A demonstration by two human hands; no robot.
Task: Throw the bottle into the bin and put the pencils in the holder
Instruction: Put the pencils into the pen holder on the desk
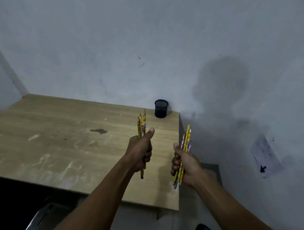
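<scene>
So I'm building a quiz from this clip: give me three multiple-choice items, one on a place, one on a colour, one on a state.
1. Where does the pencil holder stand?
A. far right corner of the table
B. near left corner
C. on the floor

2. What colour is the holder?
A. white
B. black
C. red

3. What is the left hand doing?
A. resting open
B. gripping the holder
C. gripping a bunch of pencils

Answers: 1 A, it sits by the wall at the far right corner. 2 B, dark mesh. 3 C, its fingers are closed round them; the right hand grips another bunch.

Plain room, likely home or office: wooden desk point(58, 136), mesh pencil holder point(161, 108), stained wall point(219, 83).
</scene>
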